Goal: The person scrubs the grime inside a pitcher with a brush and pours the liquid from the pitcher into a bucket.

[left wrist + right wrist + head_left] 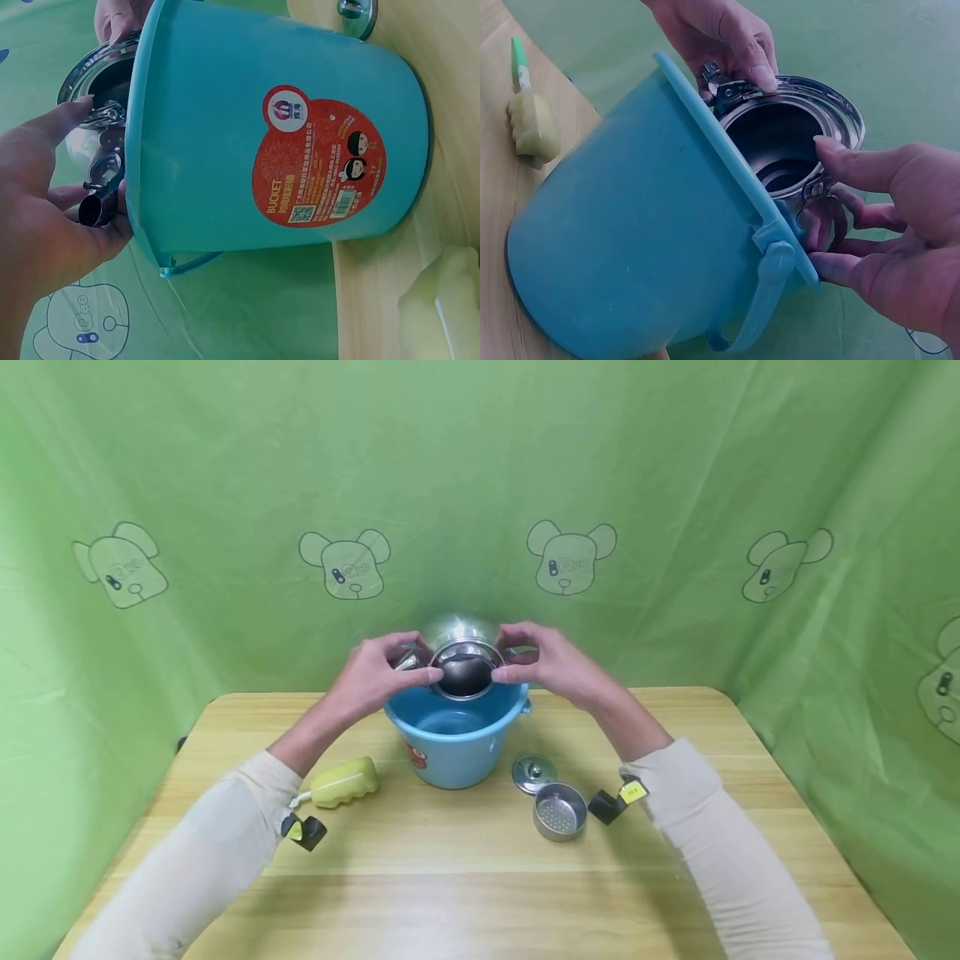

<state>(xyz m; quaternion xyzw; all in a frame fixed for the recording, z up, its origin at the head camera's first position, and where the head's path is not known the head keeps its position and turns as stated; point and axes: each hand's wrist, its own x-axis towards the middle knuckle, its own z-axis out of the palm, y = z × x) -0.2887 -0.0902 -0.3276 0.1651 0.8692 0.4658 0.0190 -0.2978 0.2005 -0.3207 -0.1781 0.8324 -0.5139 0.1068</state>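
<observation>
Both hands hold a shiny metal teapot over the far side of a blue bucket, its round mouth tilted down towards me. My left hand grips the side with the spout, thumb at the rim. On the opposite side my right hand holds the pot, thumb on the rim and the other fingers behind. In the right wrist view the pot's dark inside shows through the open mouth. The lower body of the pot is partly hidden by the bucket's wall.
On the wooden table a yellow sponge brush lies left of the bucket. To the right are a metal lid with a knob and a perforated metal strainer cup. A green curtain hangs behind the table.
</observation>
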